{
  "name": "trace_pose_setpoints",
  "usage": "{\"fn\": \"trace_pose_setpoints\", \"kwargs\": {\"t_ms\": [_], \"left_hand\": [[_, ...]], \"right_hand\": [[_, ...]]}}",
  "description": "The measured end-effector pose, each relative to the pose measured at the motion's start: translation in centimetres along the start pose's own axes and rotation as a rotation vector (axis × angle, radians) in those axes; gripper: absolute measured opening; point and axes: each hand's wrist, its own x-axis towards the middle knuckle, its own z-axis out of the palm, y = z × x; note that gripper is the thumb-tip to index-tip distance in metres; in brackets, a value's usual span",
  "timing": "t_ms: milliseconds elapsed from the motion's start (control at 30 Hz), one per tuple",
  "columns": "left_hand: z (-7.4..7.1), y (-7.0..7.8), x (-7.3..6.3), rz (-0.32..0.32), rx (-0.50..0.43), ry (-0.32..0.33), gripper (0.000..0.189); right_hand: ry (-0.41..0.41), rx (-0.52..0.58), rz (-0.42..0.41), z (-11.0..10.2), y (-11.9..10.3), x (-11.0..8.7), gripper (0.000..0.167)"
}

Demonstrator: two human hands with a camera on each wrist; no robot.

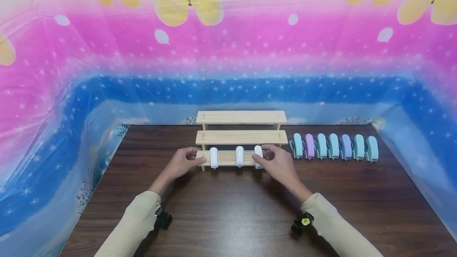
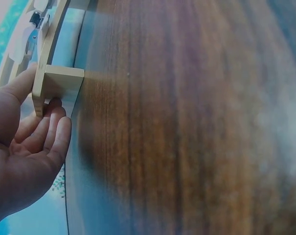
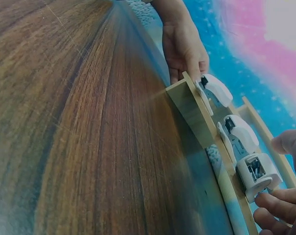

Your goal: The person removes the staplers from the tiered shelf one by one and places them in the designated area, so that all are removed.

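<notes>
In the head view, my left hand (image 1: 183, 163) pinches the left end of the lowest tier of a light wooden stepped rack (image 1: 226, 158), thumb on top and fingers underneath. Three white stapler-like tools stand on that tier: one at the left (image 1: 214, 158), one right of the middle (image 1: 239, 156) and one near the right end (image 1: 258, 154). My right hand (image 1: 280, 165) holds this last tool between thumb and fingers. A metal mechanism shows inside the held white tool (image 3: 258, 169) in the right wrist view.
The rack's middle tier (image 1: 242, 137) and top tier (image 1: 240, 117) rise behind. Right of the rack, several similar tools in teal (image 1: 321, 146), pink (image 1: 309, 146) and lavender (image 1: 345, 146) lie in a row on the brown table (image 1: 228, 217). A patterned cloth (image 1: 232, 58) hangs around.
</notes>
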Motion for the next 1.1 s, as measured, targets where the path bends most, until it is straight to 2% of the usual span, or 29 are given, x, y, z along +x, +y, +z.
{"fn": "trace_pose_setpoints", "kwargs": {"t_ms": [467, 767, 1100], "left_hand": [[0.02, 0.39, 0.06, 0.004, -0.002, 0.001, 0.053], [0.05, 0.21, 0.23, -0.005, 0.003, 0.002, 0.052], [0.00, -0.11, 0.17, 0.007, 0.009, -0.002, 0.052]], "right_hand": [[-0.018, -0.017, -0.019, 0.02, -0.07, 0.37, 0.052], [-0.001, -0.009, 0.001, 0.00, -0.18, 0.43, 0.043], [0.020, -0.007, 0.029, -0.48, -0.11, 0.14, 0.043]]}}
